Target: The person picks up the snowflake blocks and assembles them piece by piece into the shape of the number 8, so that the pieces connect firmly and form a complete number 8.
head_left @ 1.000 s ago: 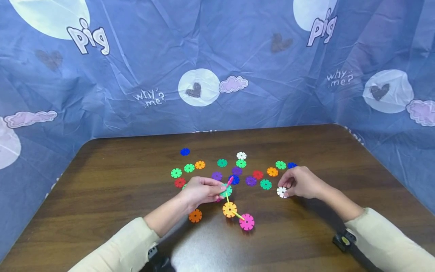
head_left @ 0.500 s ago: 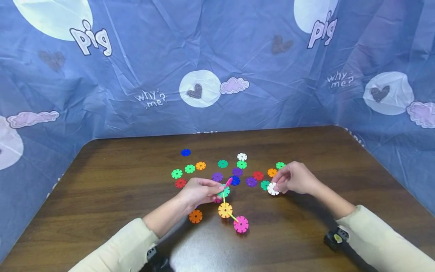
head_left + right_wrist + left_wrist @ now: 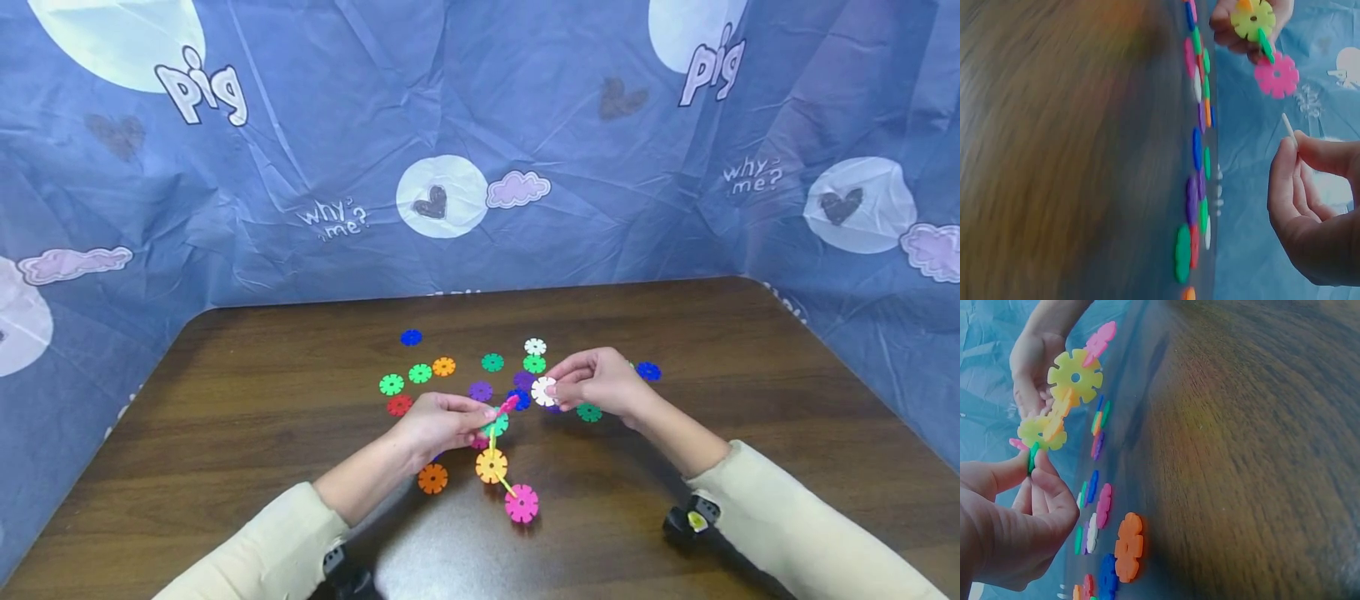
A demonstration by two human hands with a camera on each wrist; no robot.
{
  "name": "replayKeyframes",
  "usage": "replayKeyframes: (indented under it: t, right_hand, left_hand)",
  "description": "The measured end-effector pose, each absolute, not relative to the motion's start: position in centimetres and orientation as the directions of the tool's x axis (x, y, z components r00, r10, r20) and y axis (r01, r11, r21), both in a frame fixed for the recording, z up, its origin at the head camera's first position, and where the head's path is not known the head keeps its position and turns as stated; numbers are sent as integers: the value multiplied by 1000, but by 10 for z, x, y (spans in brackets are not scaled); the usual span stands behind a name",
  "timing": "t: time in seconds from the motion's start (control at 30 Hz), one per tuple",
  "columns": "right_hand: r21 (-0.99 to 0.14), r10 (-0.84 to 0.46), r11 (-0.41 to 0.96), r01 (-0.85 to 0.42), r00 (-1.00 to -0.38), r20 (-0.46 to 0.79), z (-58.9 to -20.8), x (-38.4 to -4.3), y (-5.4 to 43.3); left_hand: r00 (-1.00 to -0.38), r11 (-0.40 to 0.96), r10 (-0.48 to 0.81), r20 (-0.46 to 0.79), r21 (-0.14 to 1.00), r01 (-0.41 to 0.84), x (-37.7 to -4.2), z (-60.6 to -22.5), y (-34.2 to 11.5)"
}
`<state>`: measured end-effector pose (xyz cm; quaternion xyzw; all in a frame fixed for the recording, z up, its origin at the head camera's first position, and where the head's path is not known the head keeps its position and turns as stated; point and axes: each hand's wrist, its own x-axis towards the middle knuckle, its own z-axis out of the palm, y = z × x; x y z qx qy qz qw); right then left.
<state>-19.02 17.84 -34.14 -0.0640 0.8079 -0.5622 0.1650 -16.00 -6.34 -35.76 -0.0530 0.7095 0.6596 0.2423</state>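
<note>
In the head view my left hand (image 3: pixel 442 427) pinches a chain of joined plastic snowflake discs. Its green disc (image 3: pixel 1033 458) is between thumb and fingers in the left wrist view. An orange-yellow disc (image 3: pixel 491 466) and a pink disc (image 3: pixel 522 503) dangle toward me, linked by a yellow disc (image 3: pixel 1075 376). Another pink disc (image 3: pixel 1277 75) sticks out at the chain's other end. My right hand (image 3: pixel 600 383) pinches a single white snowflake disc (image 3: pixel 544 391) by its edge, a little right of the chain and apart from it.
Loose snowflake discs lie on the brown table (image 3: pixel 247 467), among them a blue one (image 3: pixel 411 337), an orange one (image 3: pixel 432 479) and a green one (image 3: pixel 589 412). Both forearms hide parts of the table. A blue printed cloth (image 3: pixel 300 150) hangs behind the table.
My right hand has carried the white snowflake disc left from the right side of the table toward the chain. The left hand stays nearly still; the chain's dangling end has swung slightly left.
</note>
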Motion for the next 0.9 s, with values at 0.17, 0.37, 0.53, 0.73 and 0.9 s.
replayKeyframes:
  t: [0.17, 0.37, 0.53, 0.73, 0.9]
  right_hand:
    - [-942, -272, 306, 135, -936, -223, -342, -190, 167]
    - [-944, -272, 294, 151, -933, -234, -340, -189, 161]
    - [-953, -308, 270, 140, -925, -224, -343, -187, 157]
    - [-963, -309, 225, 146, -927, -213, -346, -184, 153]
    - [-961, -305, 208, 180, -922, -238, -348, -181, 151]
  left_hand:
    - [-874, 123, 252, -416, 909, -398, -160, -356, -62]
    - [-872, 130, 255, -418, 908, -397, -160, -355, -62]
    - [-892, 146, 229, -391, 919, -365, -158, -355, -59]
    - [-935, 135, 162, -315, 946, -295, -155, -359, -52]
    - [-949, 164, 123, -292, 949, -270, -154, -360, -49]
